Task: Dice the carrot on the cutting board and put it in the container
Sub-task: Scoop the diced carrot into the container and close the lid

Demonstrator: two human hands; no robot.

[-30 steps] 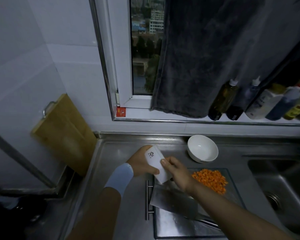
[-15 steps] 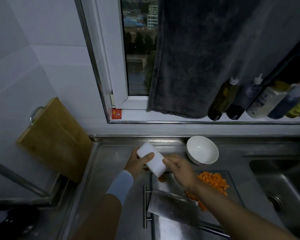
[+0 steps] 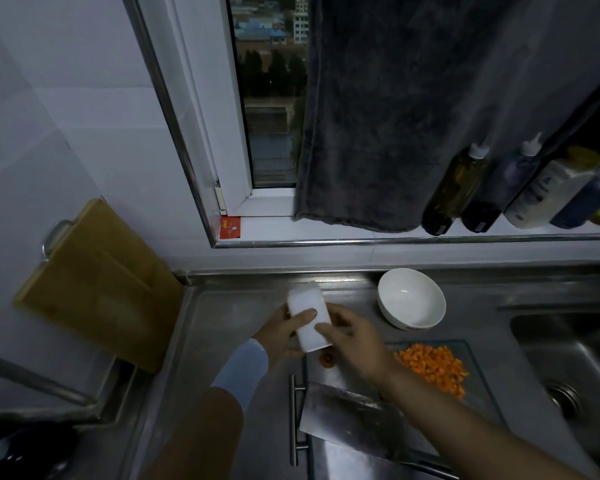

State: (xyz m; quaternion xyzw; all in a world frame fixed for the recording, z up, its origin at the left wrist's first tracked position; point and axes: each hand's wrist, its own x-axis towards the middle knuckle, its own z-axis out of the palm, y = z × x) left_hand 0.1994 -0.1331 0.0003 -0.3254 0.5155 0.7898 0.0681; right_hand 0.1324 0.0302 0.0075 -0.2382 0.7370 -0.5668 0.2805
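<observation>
I have both hands on a white box (image 3: pixel 305 317), lifted just above the steel tabletop (image 3: pixel 229 323) at the far left corner of the cutting board (image 3: pixel 340 459). My left hand (image 3: pixel 281 336) wraps it from the left with the thumb laid across the top. My right hand (image 3: pixel 354 337) pinches its near right edge, so the two together can turn or open it. In this dim light I cannot tell whether it is the container or only a lid. The diced carrot (image 3: pixel 433 367) lies heaped on the board's far right, cut but not moved. A carrot stub (image 3: pixel 327 361) sits just under the box. The cleaver (image 3: pixel 350 420) lies flat on the near side, parked to free my hands. The white bowl (image 3: pixel 411 299) waits just beyond the heap, within easy reach.
</observation>
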